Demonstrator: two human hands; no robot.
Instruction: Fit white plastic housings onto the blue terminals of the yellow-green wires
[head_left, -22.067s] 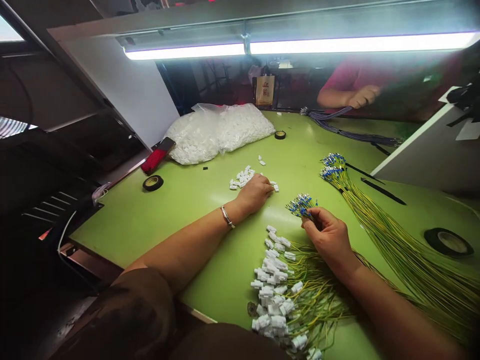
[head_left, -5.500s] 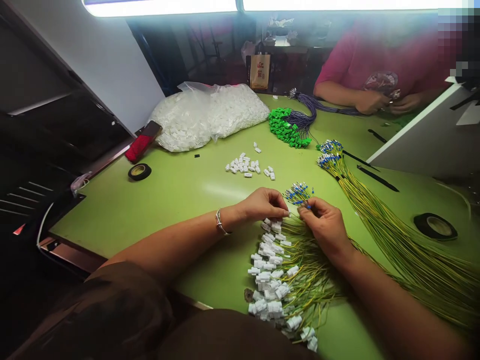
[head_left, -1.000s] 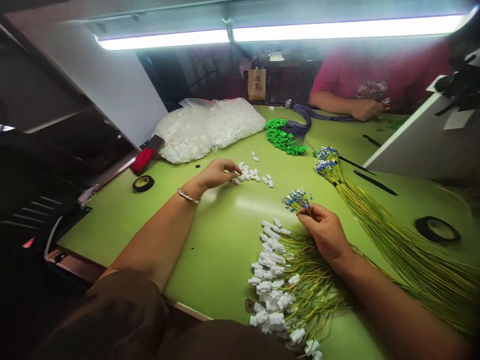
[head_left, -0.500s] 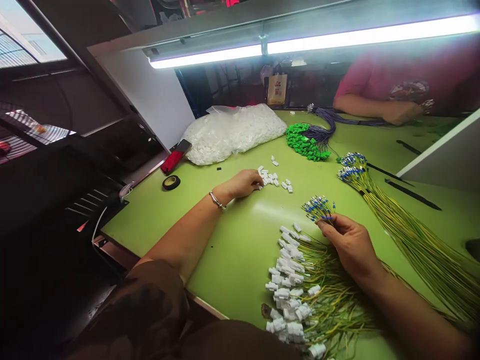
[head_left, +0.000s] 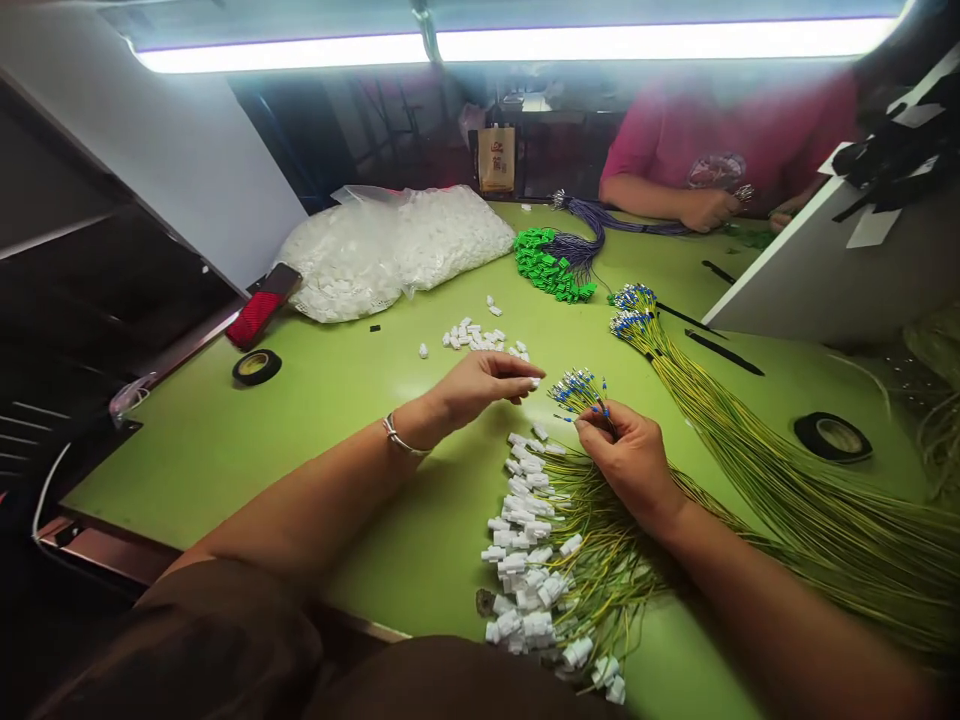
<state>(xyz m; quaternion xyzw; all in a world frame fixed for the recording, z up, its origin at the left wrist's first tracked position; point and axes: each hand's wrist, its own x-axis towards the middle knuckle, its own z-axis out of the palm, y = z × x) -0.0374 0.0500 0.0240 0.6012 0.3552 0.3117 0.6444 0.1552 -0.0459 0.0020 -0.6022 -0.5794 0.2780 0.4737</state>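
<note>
Between the thumb and fingers of my left hand (head_left: 480, 385) is a small white connector housing (head_left: 534, 383). My right hand (head_left: 626, 455) is closed around a bunch of yellow-green wires (head_left: 577, 395), whose blue-sleeved metal terminals fan out above the fingers. The two hands are close but apart. Below them lie many wires with white housings (head_left: 525, 560) fitted on their ends. Loose white housings (head_left: 472, 335) are scattered just beyond my left hand.
A clear bag of white housings (head_left: 405, 250), a phone (head_left: 262, 305) and black tape (head_left: 256, 367) lie left. Green-ended wires (head_left: 555, 265) are at the back, facing a person in pink (head_left: 720, 140). A bundle of terminal-ended wires (head_left: 712, 420) and another tape roll (head_left: 832, 437) lie right.
My left hand has come away from the loose housings toward my right hand, now with one housing pinched in it. The camera view has turned right.
</note>
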